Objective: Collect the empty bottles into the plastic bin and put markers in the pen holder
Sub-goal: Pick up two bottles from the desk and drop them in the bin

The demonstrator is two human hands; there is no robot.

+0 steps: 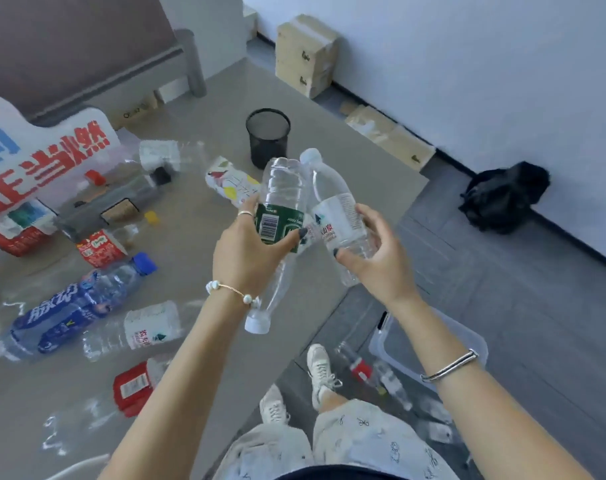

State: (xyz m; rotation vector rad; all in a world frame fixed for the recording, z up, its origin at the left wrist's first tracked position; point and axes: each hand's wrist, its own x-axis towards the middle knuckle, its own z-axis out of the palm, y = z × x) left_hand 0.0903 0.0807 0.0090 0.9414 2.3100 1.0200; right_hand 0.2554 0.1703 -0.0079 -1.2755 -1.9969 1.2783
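Head view: two empty bottles held up above the table's corner (pixel 381 157), likely gathered as a pair to save a trip to the plastic bin (pixel 461 336) on the floor below and to the right, already holding a few bottles. Left hand (pixel 249 251) wrapped round the green-labelled bottle (pixel 281 202), thumb across the label, cap hanging down past the wrist. Right hand (pixel 371 251) curled round the white-labelled bottle (pixel 336 209), cap upward, fingers behind and thumb in front, clamped loosely. Bottles crossed and touching near the labels. Both forearms reaching forward, wrists level, palms turned toward each other. Still on the table: a blue-labelled bottle (pixel 76 306), a clear one beside it (pixel 139 329), others further left. Black mesh pen holder (pixel 267 136) standing upright behind the hands; no markers clearly made out in the clutter.
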